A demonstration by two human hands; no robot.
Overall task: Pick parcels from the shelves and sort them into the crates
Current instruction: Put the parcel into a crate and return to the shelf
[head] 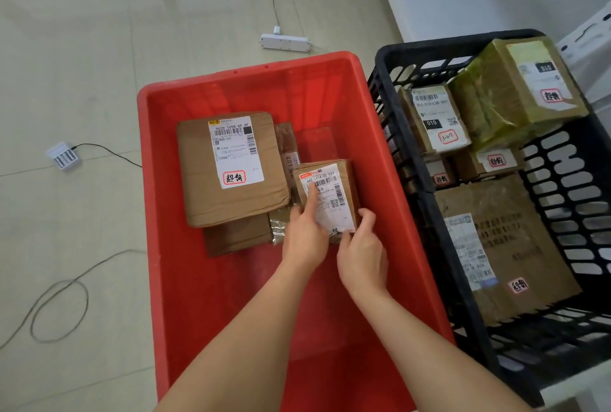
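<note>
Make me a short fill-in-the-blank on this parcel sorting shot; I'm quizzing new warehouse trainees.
1. Both hands hold a small brown cardboard parcel inside the ____ plastic crate.
2. The slotted plastic crate beside it is coloured ____.
3. The white power strip lies on the ____.
4. The left hand lays a finger on the parcel's white ____.

Missing words: red; black; floor; label

Two crates [251,81], about ten parcels [231,167].
</note>
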